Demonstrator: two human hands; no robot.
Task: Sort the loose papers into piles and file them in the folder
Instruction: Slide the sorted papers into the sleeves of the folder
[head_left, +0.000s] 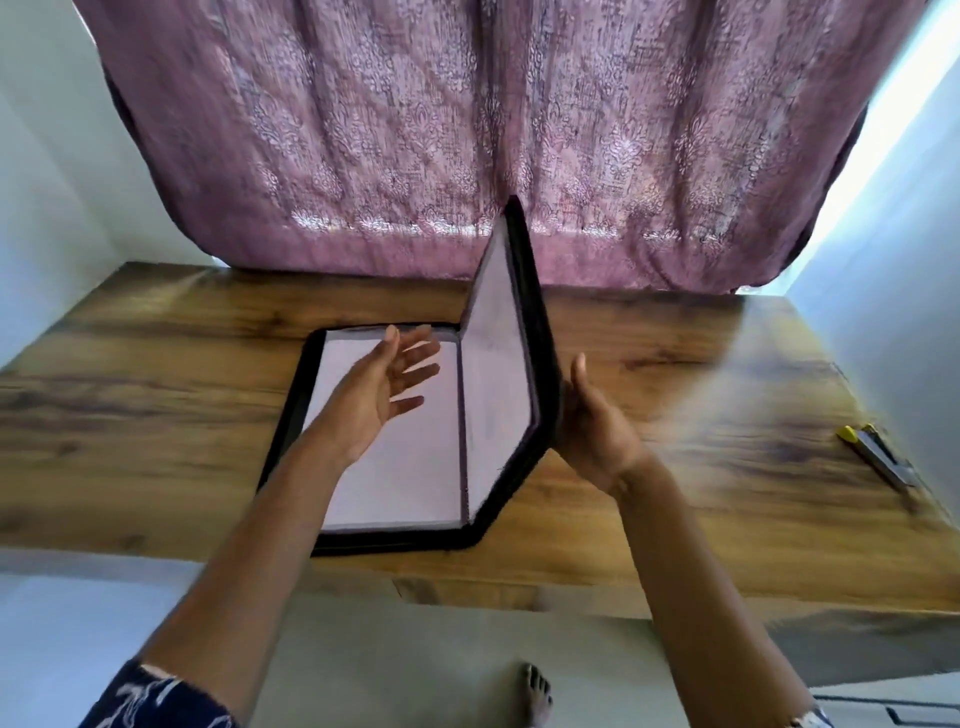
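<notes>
Folder, black-rimmed, lies open on the wooden surface, a little left of the middle and close to the near edge. Its long axis runs from near to far, with the spine along that line and the near end of the spine almost at the edge of the surface. The left half lies flat with a pale sheet of paper in it. The right cover stands raised from the spine, steep and nearly upright, its pale inner face turned left and its far top corner showing against the curtain.

The left hand hovers over the flat left half with the palm turned right toward the raised cover and the fingers straight and spread. It holds nothing, and I cannot tell whether it touches the paper below.

The right hand is on the right of the raised cover, palm against its black outer side at about mid-height. The thumb stands straight up beside the rim, the fingers pass out of sight behind the cover, and the hand looks flat rather than clasped.

Well apart on the right of the surface lies a yellow-ended cutter knife. A bare foot shows on the floor below the near edge.
</notes>
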